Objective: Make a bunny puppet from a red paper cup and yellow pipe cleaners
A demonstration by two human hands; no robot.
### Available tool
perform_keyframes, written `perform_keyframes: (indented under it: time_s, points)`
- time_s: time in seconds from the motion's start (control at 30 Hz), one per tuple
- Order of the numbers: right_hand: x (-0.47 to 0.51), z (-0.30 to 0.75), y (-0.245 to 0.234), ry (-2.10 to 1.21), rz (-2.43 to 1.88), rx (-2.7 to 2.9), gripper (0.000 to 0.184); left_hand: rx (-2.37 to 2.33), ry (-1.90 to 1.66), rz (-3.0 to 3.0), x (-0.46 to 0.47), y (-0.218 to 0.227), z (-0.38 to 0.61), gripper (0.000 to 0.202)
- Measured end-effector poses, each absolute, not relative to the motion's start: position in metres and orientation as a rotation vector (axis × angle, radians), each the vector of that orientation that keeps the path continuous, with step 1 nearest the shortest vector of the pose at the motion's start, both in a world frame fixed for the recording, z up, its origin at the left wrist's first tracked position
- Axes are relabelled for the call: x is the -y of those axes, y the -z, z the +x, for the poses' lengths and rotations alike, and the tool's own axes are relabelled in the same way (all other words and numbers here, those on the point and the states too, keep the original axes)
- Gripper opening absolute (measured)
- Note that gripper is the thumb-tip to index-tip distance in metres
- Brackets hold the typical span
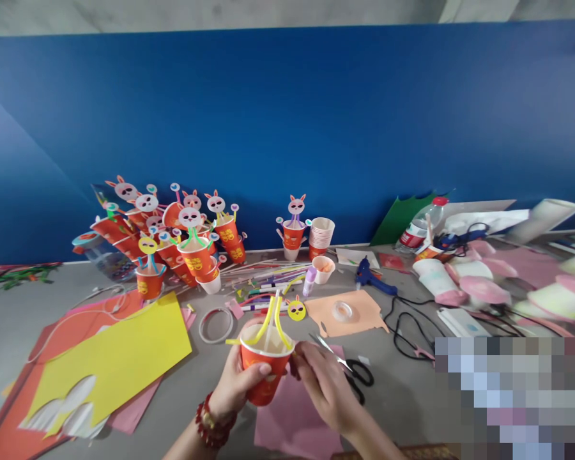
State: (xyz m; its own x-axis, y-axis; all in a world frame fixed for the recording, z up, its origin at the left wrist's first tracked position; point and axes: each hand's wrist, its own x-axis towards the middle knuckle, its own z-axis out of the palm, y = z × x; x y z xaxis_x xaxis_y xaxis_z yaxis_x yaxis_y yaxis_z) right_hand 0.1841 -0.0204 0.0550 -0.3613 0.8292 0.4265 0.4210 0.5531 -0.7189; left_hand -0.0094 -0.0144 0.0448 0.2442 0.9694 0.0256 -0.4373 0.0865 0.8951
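Orange paper cup (264, 395) is front and centre, held in the left hand (242, 378): thumb across the front, the rest of the grip wrapped round the side at its 9 o'clock. Yellow straws (272, 311) rise out of it around a white stick, and a yellow end pokes out at rim level toward 9. Right hand (324, 386) is over at the cup's 3 o'clock with fingers bunched narrow against the side; can't tell if they're pinching anything, since they hide whatever's there.

Looks to me like the straw-fitting step: one hand steadies, the other fiddles with the far side. Imo the next move calls for a light left hold so the paper doesn't buckle, plus small fingertip work on the right that doesn't knock the straws out of line.

Yellow face (296, 309) lies on the surface (172, 396) at 1 o'clock, glue stick (309, 281) further out the same way, scissors (361, 372) at 3. Decorated cups (196, 259) crowd 11 o'clock, handy as a reference for how the straws sit.
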Motion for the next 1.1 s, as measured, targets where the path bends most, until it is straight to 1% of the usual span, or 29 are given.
perform_keyframes:
  time_s: [0.1, 0.2, 0.3, 0.4, 0.57, 0.7, 0.83, 0.97, 1.1]
  points:
    - [0.022, 0.187, -0.056, -0.697, -1.019, 1.992, 0.028, -0.685, -1.231, 0.874, 0.015, -0.045, -0.009, 0.074]
    - [0.023, 0.191, -0.057, -0.758, -1.029, 1.995, 0.032, -0.617, -1.225, 0.918, 0.011, -0.048, -0.012, 0.075]
    - [0.022, 0.191, -0.059, -0.812, -1.013, 1.990, 0.030, -0.560, -1.190, 0.990, 0.008, -0.051, -0.015, 0.080]
    - [0.020, 0.188, -0.063, -0.875, -1.003, 1.970, 0.029, -0.563, -1.189, 1.016, 0.008, -0.053, -0.016, 0.078]
    - [0.017, 0.188, -0.070, -1.120, -0.936, 1.877, 0.036, -0.594, -1.176, 1.098, 0.008, -0.052, -0.020, 0.079]
    - [0.006, 0.188, -0.079, -1.053, -0.933, 1.794, 0.025, -0.621, -1.160, 1.181, 0.008, -0.051, -0.021, 0.079]
    - [-0.014, 0.182, -0.091, -0.977, -0.884, 1.771, 0.019, -0.610, -1.116, 1.197, 0.008, -0.048, -0.019, 0.078]
    - [-0.029, 0.174, -0.096, -1.136, -0.841, 1.765, 0.021, -0.615, -1.035, 1.151, 0.009, -0.041, -0.020, 0.079]
    - [-0.033, 0.169, -0.093, -1.305, -0.811, 1.706, 0.023, -0.621, -1.031, 1.147, 0.010, -0.036, -0.020, 0.084]
